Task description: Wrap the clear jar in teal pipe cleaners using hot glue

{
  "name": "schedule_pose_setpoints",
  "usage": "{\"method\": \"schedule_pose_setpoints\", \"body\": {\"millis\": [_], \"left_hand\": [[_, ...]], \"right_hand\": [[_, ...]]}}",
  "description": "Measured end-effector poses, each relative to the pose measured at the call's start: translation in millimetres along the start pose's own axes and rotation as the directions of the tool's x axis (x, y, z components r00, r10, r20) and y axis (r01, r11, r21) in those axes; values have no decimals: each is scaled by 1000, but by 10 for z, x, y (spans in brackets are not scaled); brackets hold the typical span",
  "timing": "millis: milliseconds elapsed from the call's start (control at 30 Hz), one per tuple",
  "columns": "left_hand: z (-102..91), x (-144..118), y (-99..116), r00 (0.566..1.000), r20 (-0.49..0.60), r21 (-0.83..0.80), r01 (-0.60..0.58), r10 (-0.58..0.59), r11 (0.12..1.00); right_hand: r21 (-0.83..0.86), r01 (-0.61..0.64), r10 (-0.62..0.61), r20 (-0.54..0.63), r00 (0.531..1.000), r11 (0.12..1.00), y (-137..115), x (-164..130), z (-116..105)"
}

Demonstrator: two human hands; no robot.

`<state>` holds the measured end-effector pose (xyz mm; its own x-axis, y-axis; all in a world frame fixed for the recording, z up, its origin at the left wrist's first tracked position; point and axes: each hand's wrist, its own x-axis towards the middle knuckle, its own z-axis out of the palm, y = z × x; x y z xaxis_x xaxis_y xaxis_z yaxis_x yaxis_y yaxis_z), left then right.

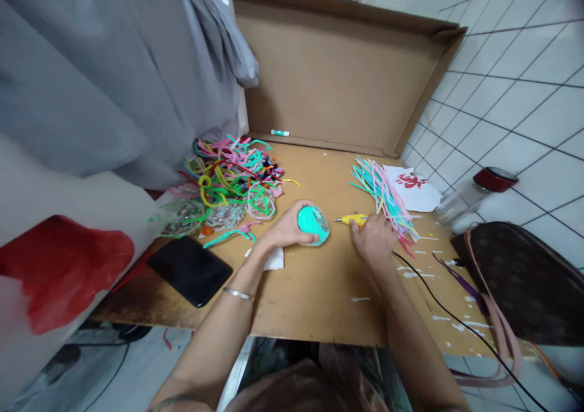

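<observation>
My left hand (pixel 294 226) is wrapped round a rounded turquoise piece (pixel 311 223) with a clear, shiny part on its right side. Its exact kind I cannot make out. My right hand (pixel 376 238) is closed over the body of a yellow glue gun (pixel 353 219), whose metal nozzle points left toward the turquoise piece without touching it. A black cord (pixel 438 302) runs from under that hand to the lower right. Just beyond my right hand lies a bundle of pink and turquoise pipe cleaners (pixel 381 187).
A tangled heap of colourful pipe cleaners (pixel 228 174) lies at left, near a black phone (pixel 190 271). A glue stick (pixel 280 133) lies by the cardboard wall (pixel 328 71). At right are a white paper (pixel 422 199), a clear bottle (pixel 465 202) and a brown bag (pixel 524 284).
</observation>
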<state>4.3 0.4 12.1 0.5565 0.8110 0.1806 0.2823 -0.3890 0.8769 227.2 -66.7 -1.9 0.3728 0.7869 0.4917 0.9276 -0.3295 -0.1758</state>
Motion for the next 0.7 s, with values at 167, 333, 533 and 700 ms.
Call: {"method": "schedule_pose_setpoints", "body": {"millis": [167,333,533,700], "left_hand": [[10,0,17,998,37,-70,45,-43,997],[-11,8,-4,996,65,-119,73,-65,990],[-18,6,-31,996,59,-116,75,-69,990],[-34,18,-52,996,42,-117,82,-77,990]], "right_hand": [[-162,-70,95,153,984,984,93,-7,76],[-144,-181,218,304,928,973,66,48,-8],[-33,-285,285,211,935,958,93,55,-103],[171,-208,227,-100,969,963,106,69,-96]]}}
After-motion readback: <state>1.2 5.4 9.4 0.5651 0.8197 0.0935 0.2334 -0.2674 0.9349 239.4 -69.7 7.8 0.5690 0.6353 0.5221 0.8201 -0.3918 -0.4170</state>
